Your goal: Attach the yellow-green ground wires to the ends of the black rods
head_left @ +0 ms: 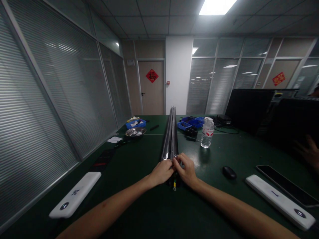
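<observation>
A pair of long, dark, glossy bars [169,139] lies side by side on the green table, running straight away from me. At their near end my left hand [162,172] is closed, its fingertips pressed in against my right hand [186,168]. The right thumb and fingers pinch together over the same end. A small shiny bit shows between them, but whatever the fingers hold is mostly hidden. Just below the hands hangs a yellow-green wire with a ring terminal [174,186].
A clear water bottle [206,134], blue trays [195,122] and a screwdriver [191,138] stand right of the bars. Leftward are a metal bowl [136,132] and a blue basket [132,125]. White devices [77,194] flank me. A mouse [229,173] and another person's hand [309,152] are at right.
</observation>
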`<state>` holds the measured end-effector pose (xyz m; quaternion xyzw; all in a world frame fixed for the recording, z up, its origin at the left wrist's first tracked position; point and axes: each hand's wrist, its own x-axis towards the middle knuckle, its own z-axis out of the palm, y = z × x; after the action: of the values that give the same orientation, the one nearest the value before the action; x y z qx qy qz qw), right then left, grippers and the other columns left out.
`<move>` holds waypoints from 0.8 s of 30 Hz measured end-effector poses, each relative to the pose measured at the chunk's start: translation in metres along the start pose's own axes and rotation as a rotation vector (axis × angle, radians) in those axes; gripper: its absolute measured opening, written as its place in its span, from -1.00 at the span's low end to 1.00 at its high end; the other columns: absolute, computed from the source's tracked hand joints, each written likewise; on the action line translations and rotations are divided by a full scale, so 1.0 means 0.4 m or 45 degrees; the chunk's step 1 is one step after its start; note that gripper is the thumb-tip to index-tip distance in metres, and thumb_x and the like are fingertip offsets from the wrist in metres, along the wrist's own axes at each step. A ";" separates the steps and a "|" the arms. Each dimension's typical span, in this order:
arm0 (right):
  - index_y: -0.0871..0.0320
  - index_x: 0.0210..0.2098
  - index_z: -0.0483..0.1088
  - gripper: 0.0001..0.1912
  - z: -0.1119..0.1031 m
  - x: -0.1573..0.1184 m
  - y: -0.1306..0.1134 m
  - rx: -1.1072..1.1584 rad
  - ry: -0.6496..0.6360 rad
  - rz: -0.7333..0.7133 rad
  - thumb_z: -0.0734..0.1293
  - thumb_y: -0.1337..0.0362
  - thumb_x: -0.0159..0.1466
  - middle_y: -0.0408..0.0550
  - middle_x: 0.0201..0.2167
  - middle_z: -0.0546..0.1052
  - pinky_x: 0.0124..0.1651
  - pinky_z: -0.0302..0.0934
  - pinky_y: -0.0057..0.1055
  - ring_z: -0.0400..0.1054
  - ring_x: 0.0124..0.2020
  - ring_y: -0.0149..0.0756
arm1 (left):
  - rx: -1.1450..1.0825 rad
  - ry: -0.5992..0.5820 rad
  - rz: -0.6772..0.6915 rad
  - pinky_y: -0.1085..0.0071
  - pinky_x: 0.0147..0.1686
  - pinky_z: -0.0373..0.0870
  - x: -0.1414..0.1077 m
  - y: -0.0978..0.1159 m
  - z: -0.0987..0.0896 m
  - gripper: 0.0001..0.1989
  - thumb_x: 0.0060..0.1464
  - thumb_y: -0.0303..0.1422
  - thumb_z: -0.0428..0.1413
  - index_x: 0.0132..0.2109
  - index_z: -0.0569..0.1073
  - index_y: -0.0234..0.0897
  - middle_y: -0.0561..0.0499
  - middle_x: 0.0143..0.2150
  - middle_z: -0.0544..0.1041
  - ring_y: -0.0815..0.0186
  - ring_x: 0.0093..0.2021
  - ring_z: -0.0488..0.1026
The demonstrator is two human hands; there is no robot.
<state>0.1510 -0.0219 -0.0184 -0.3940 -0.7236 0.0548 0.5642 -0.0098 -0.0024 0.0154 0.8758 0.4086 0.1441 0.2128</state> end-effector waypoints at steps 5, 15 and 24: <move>0.13 -0.42 0.27 -0.77 0.001 0.000 0.003 0.011 -0.037 0.022 0.25 0.29 0.39 -0.15 -0.44 0.32 -0.34 0.09 -0.41 0.24 -0.42 -0.35 | 0.000 0.007 -0.008 0.41 -0.14 0.39 0.001 -0.002 0.002 -0.73 0.27 -0.34 -0.06 -0.14 0.52 -0.32 -0.12 -0.07 0.56 0.21 -0.11 0.51; 0.11 -0.38 0.22 -0.79 0.017 -0.006 0.029 -0.038 -0.067 0.050 0.19 0.28 0.42 -0.15 -0.42 0.31 -0.32 0.09 -0.40 0.23 -0.41 -0.33 | -0.014 -0.001 -0.020 0.40 -0.14 0.39 -0.001 0.015 -0.005 -0.75 0.27 -0.35 -0.04 -0.13 0.51 -0.32 -0.12 -0.08 0.56 0.21 -0.13 0.52; 0.12 -0.35 0.24 -0.81 0.011 -0.002 0.017 -0.012 -0.070 0.046 0.17 0.29 0.42 -0.14 -0.41 0.32 -0.31 0.11 -0.41 0.23 -0.40 -0.34 | -0.006 0.014 -0.013 0.39 -0.16 0.39 0.000 0.000 0.004 -0.71 0.30 -0.32 -0.10 -0.17 0.50 -0.32 -0.12 -0.11 0.56 0.22 -0.17 0.52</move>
<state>0.1507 -0.0163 -0.0240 -0.4079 -0.7319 0.0724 0.5410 -0.0091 -0.0029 0.0142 0.8723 0.4140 0.1487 0.2134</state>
